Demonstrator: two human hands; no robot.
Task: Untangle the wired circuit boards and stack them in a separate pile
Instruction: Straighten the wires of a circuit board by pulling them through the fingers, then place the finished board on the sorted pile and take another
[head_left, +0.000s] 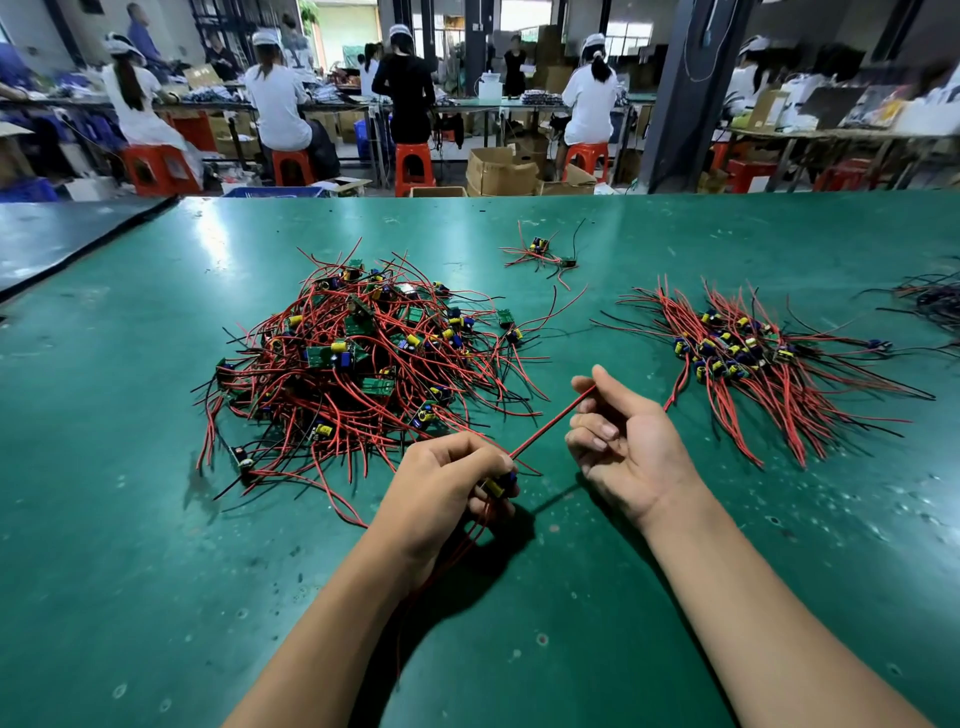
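A small circuit board (501, 480) (yellow and blue capacitors showing) sits in the left hand (447, 488), whose fingers are curled around it above the desk (571, 649), near the middle of the near edge. More red leads hang from the fist down past the wrist. One red wire (550, 423) runs taut from that board up to the right hand (628, 447), which lies palm up and pinches the wire's end between thumb and forefinger, the other fingers loosely bent.

To the left of the hands lies the tangled heap (358, 364) of green boards and red and black leads, spreading toward the desk's left edge. To the right, well apart from it, lies the sorted pile (753, 358), its boards bunched together and its wires fanned toward the near right corner. Toward the far edge, between the two, is a small cluster (545, 254) of a few boards. A bunch of dark wires (930, 301) is cut off by the right edge.

The desk is covered in a glossy green mat, scuffed and speckled. A second table (52, 234) butts against its far left corner.

Beyond the far edge is a workshop: workers (278, 93) in white caps sit at long benches on orange stools (413, 166), with cardboard boxes (498, 169) on the floor.

Count: two hands, one held board, two large piles, one small cluster.
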